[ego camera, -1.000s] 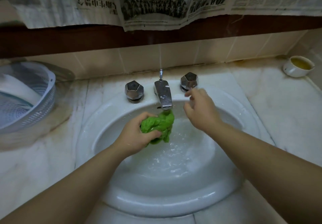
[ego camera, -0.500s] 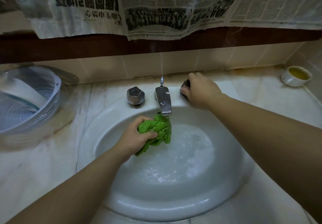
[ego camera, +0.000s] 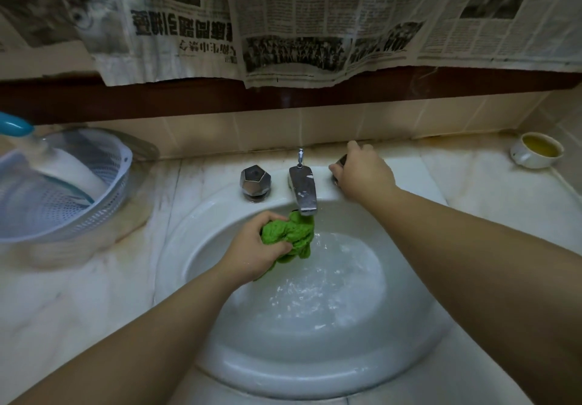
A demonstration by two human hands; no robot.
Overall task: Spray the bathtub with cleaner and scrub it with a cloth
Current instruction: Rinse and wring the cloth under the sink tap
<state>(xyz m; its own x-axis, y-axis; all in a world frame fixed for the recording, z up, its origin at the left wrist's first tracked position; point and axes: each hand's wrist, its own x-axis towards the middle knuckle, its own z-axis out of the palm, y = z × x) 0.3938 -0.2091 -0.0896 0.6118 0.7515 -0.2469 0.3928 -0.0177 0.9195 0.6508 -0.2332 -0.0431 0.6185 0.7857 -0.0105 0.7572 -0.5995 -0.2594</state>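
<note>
On the tabletop at far left sits a basket [ego camera: 94, 203], well apart from the work. In the sink [ego camera: 315, 373], the left hand [ego camera: 255, 253] has its grip clamped on the wadded cloth [ego camera: 289, 234], held directly under the spout [ego camera: 304, 192], touching or nearly touching its mouth. To the right and behind, the right hand [ego camera: 362, 174] wraps its grip around the right knob [ego camera: 341, 161], so that hand, judging by position, controls the flow.

The newspaper [ego camera: 283, 23] bears mirrored, upside-down print, none of it legible.
</note>
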